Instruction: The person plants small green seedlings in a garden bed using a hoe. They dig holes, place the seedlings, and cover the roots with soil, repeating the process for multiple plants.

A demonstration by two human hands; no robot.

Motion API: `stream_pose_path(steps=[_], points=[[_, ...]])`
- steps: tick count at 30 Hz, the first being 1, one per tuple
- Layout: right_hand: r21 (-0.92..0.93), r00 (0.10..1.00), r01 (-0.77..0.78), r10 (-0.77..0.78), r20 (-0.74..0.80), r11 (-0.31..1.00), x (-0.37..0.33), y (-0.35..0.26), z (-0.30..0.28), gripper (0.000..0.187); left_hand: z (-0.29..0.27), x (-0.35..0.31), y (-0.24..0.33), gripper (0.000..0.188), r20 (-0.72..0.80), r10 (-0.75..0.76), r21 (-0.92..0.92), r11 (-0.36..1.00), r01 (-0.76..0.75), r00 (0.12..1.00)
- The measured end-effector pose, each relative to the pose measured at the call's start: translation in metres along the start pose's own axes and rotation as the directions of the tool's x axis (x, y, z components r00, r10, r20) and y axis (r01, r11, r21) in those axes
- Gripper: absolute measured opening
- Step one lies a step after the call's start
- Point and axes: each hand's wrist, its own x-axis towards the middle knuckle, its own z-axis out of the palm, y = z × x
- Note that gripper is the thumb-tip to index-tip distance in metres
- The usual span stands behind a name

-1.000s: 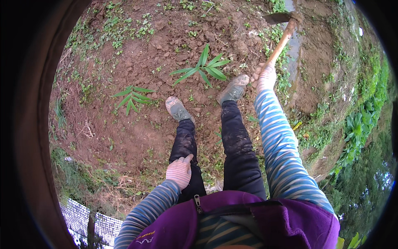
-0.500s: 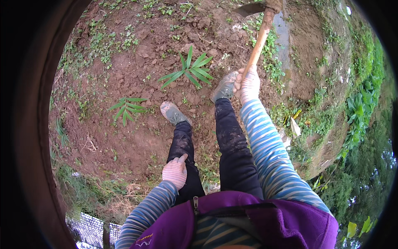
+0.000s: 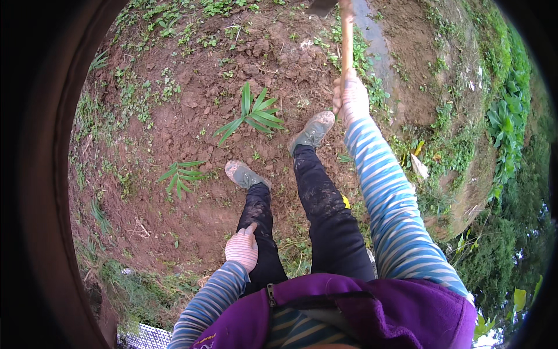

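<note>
My right hand (image 3: 353, 100), in a pale striped glove, is closed around the wooden handle of a hoe (image 3: 347, 45) and stretched out ahead of me. At the top edge the dark hoe blade (image 3: 321, 7) is partly cut off. My left hand (image 3: 242, 249), gloved too, rests on my left leg near the knee with a finger extended and nothing in it; its other fingers are partly hidden. Beyond my shoes stands a green long-leaved plant (image 3: 251, 115). A smaller one (image 3: 181, 174) grows left of my left shoe (image 3: 245, 173).
Reddish, clumpy soil (image 3: 192, 99) with scattered weeds surrounds my feet. A grey strip (image 3: 375, 43) runs beside the hoe. On the right a bank with leafy plants (image 3: 505, 128) drops toward trees. My right shoe (image 3: 314, 131) is planted ahead of the left.
My right hand has raised the hoe farther up and away, its handle now nearly straight ahead and its blade shifted left. My left hand stays on my leg. The view has shifted slightly.
</note>
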Motion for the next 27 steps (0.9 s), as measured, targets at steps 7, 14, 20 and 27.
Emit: stream_pose_path(steps=[7, 14, 20, 27], points=[[0.267, 0.970, -0.100, 0.153, -0.186, 0.958, 0.082, 0.001, 0.026, 0.062, 0.005, 0.012, 0.023, 0.038, 0.046, -0.016, -0.024, 1.000, 0.018, 0.999], [0.277, 0.910, -0.395, 0.415, -0.015, 0.876, 0.028, 0.037, -0.041, 0.060, 0.002, 0.025, 0.051, 0.039, 0.145, -0.014, 0.070, 0.998, 0.004, 0.989], [0.394, 0.997, -0.032, 0.058, -0.055, 0.919, 0.049, -0.003, -0.044, 0.063, -0.002, 0.038, 0.060, 0.039, 0.190, -0.040, 0.123, 0.992, 0.016, 0.981], [0.074, 0.797, -0.602, 0.604, -0.006, 0.795, -0.007, 0.095, -0.022, 0.049, -0.008, 0.049, 0.069, 0.039, 0.220, -0.068, 0.205, 0.978, 0.022, 0.973]])
